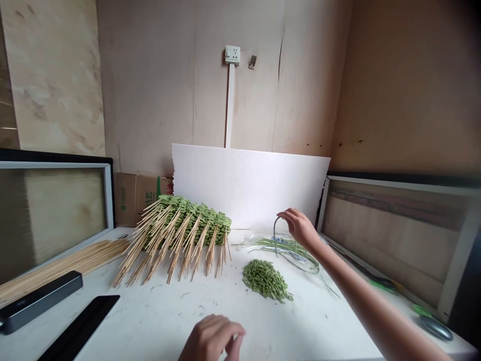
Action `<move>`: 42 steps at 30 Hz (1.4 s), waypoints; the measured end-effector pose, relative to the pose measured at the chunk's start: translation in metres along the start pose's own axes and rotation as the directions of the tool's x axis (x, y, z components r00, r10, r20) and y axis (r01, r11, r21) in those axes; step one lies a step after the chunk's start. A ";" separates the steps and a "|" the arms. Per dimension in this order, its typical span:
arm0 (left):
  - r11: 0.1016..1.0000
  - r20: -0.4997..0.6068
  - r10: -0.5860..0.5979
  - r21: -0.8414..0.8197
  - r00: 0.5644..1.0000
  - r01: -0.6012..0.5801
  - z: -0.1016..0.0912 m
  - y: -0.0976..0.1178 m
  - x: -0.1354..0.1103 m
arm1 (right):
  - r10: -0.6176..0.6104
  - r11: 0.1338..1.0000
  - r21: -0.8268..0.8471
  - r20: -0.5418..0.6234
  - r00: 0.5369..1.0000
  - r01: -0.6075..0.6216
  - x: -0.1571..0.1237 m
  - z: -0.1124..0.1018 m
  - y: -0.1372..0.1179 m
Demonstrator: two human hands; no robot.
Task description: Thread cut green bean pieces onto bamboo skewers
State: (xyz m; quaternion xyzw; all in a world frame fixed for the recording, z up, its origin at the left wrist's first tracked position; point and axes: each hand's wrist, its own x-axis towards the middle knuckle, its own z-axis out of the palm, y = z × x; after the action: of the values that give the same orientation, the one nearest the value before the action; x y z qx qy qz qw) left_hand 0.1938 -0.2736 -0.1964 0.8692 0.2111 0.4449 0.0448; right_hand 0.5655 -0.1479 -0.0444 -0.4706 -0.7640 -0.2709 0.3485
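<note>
Beige wall panels, with a white socket high up, rise behind a pale table and an upright white board. Take the small heap of cut green pieces on the bare tabletop as the clock's centre. At one o'clock the right hand pinches a long green stem between thumb and fingers, and the stem arcs downward; below it, more long green stems lie with clear plastic. At seven o'clock, close to the near edge, is the left hand, its fingers curled and thumb near the forefinger — whether they hold anything, I cannot tell. Ten o'clock has the skewered green stack, its bamboo ends fanning toward the near side. Out at nine lie bare skewers — a dark oblong device just beside them — and nearer eight, a flat black slab.
</note>
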 end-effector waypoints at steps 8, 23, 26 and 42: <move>0.930 -0.129 -0.350 -0.164 0.928 0.328 -0.067 0.015 0.050 | 0.017 0.868 0.497 -0.044 0.999 0.007 -0.010 -0.045 -0.150; 0.955 0.036 -0.293 -0.041 0.955 0.295 -0.095 -0.047 0.023 | 0.029 0.754 0.515 0.594 0.804 -0.408 -0.060 -0.027 -0.207; 0.969 0.041 -0.225 0.110 0.974 0.219 -0.095 -0.074 0.003 | 0.105 0.799 0.434 0.581 0.807 -0.417 -0.089 -0.017 -0.192; 0.929 0.198 -0.333 -0.100 0.922 0.357 -0.019 -0.032 -0.024 | 0.091 0.914 0.361 0.262 0.961 -0.185 -0.154 0.042 -0.242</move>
State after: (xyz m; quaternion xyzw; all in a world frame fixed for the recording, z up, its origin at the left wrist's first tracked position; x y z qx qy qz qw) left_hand 0.1561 -0.2566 -0.2114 0.8494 0.3259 0.3640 0.1996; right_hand 0.3825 -0.2976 -0.2119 -0.4761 -0.8031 -0.0327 0.3568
